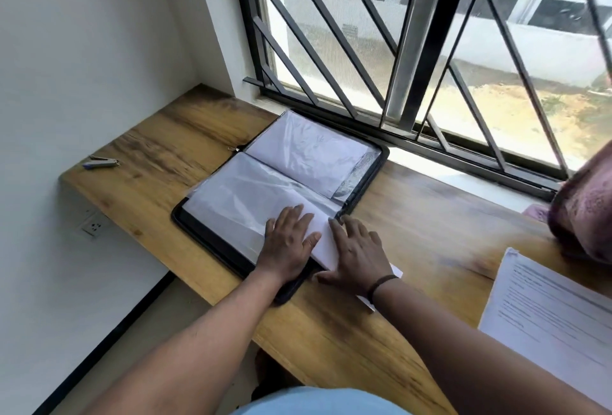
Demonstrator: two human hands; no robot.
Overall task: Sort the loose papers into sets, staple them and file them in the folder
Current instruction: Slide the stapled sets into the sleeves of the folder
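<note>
A black zip folder (212,242) lies open on the wooden desk (414,249), its clear plastic sleeves showing white sheets. A white paper set (323,242) sticks out of the near sleeve over the folder's near right edge. My left hand (286,244) lies flat on the sleeve beside that set, fingers straight. My right hand (356,255) rests on the paper set, thumb at its near edge and fingers spread. A small stapler (100,163) sits far left on the desk. More printed papers (556,315) lie at the right edge.
A barred window (414,50) runs along the back of the desk. A purple-brown cloth object (586,212) sits at far right by the sill. A wall socket (94,226) is below the desk's left end. White wall stands on the left.
</note>
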